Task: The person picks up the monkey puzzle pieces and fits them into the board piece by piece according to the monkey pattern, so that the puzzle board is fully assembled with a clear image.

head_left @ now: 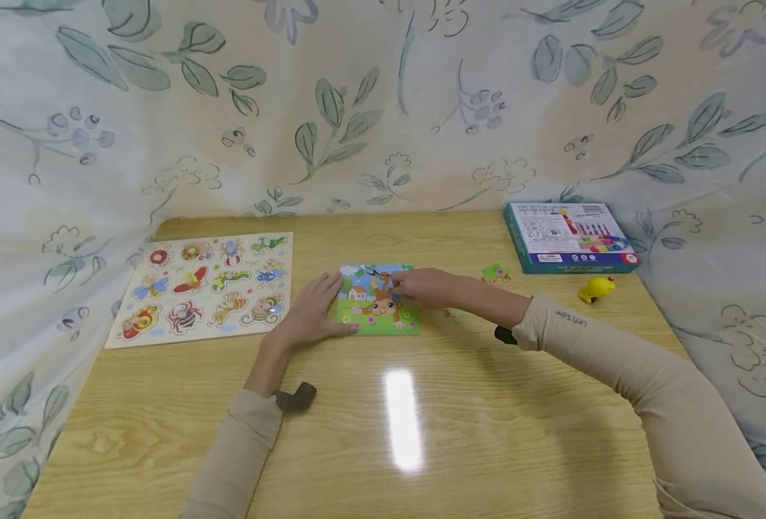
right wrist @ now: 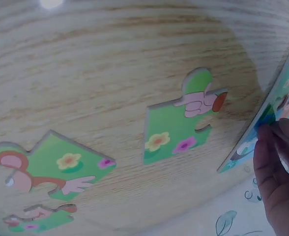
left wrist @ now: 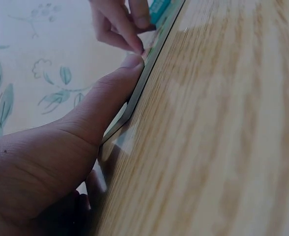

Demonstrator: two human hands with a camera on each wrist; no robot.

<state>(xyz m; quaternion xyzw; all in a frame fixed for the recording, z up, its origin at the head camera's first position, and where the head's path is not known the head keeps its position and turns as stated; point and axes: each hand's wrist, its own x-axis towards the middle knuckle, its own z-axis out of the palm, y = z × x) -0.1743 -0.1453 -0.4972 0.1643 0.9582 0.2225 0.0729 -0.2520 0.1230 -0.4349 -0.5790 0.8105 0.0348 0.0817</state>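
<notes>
A monkey jigsaw puzzle point(head_left: 373, 321) lies in its frame on the table. My left hand point(head_left: 311, 313) rests along its left edge, fingers straight, the thumb point(left wrist: 102, 98) on the near edge. Over the puzzle's upper right part, my right hand point(head_left: 431, 288) has thumb and fingertips together, pinching what looks like a puzzle piece; the fingers mostly hide it. In the right wrist view, loose green puzzle pieces lie beside the frame: one with a pink hand and flowers point(right wrist: 164, 132), another with a monkey's ear point(right wrist: 46, 160), and a smaller-looking one point(right wrist: 61, 219).
To the left lies a wooden insect puzzle board point(head_left: 204, 288). A boxed set point(head_left: 568, 238) stands at the back right, with a small yellow toy point(head_left: 596, 290) in front of it. A floral cloth point(head_left: 383, 108) hangs behind the wooden table point(head_left: 487, 432).
</notes>
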